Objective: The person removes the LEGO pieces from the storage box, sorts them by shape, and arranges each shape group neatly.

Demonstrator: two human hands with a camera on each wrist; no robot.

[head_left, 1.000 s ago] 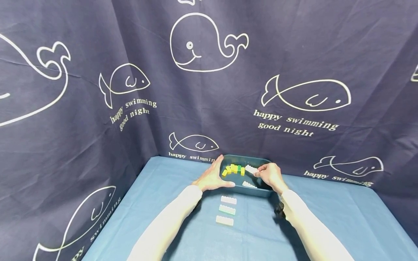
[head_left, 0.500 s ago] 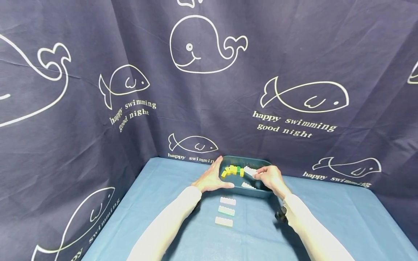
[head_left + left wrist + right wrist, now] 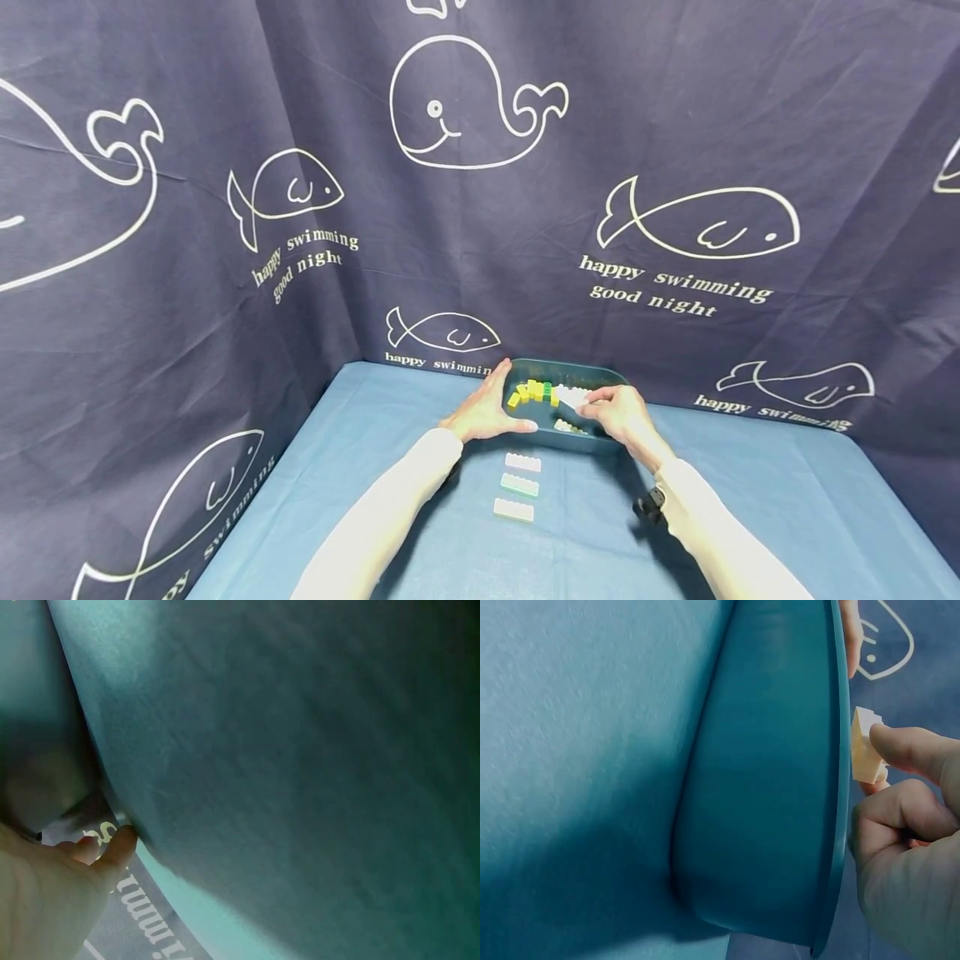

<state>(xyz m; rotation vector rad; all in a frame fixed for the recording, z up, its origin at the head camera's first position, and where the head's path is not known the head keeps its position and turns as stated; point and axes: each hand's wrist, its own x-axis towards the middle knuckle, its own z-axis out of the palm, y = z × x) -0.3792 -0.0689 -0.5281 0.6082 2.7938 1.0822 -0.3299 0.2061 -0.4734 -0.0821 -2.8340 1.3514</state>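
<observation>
In the head view my right hand [image 3: 624, 414] reaches over the right part of a dark teal bin [image 3: 585, 442]. It pinches a white building brick [image 3: 572, 395] between thumb and fingers; the right wrist view shows this brick [image 3: 865, 746] just past the bin's rim. My left hand [image 3: 483, 413] spans the bin's left end, fingers stretched along the side and thumb on the front rim. Inside lie several yellow bricks [image 3: 522, 392] in a curved row, with a green brick [image 3: 547, 390] among them. Another pale brick [image 3: 567, 427] lies near the front wall.
On the blue tablecloth [image 3: 585, 533], before the bin, three pale bricks line up: a pinkish one [image 3: 522, 462], a green-edged one [image 3: 520, 484] and a cream one [image 3: 513, 510]. A dark curtain [image 3: 480, 233] with fish drawings stands right behind the bin.
My right hand has shifted slightly, carrying the white brick a little left, toward the right end of the yellow and green row. The left hand has stayed at the bin.
</observation>
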